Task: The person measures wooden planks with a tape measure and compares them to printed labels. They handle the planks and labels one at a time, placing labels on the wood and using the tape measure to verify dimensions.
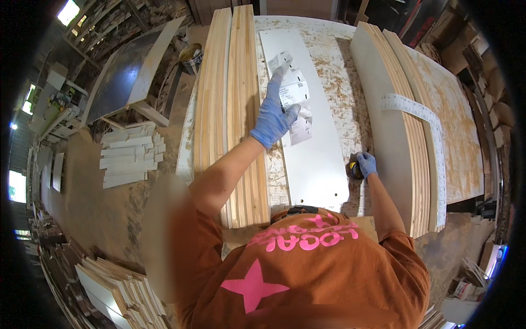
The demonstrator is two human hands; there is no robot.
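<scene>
My left hand (271, 122), in a blue glove, holds a strip of printed paper labels (294, 92) above a long white panel (315, 162), its thumb and a finger reaching over the paper. The strip bends, and its lower end hangs over the panel. Two dark holes show near the panel's near end. Past the panel's right edge, my gloved right hand (366, 163) grips a small round black-and-yellow object (355, 170), which looks like a tape measure. It is low over the worktable (334, 60), and my fingers partly cover it.
Stacked boards with wooden edges (244, 109) lie along the table's left side. More stacked white boards (392, 126) stand at the right, with another label strip (405, 104) draped across them. Left on the floor are white offcuts (131, 156), a bucket (192, 57) and a dark-topped table (123, 77).
</scene>
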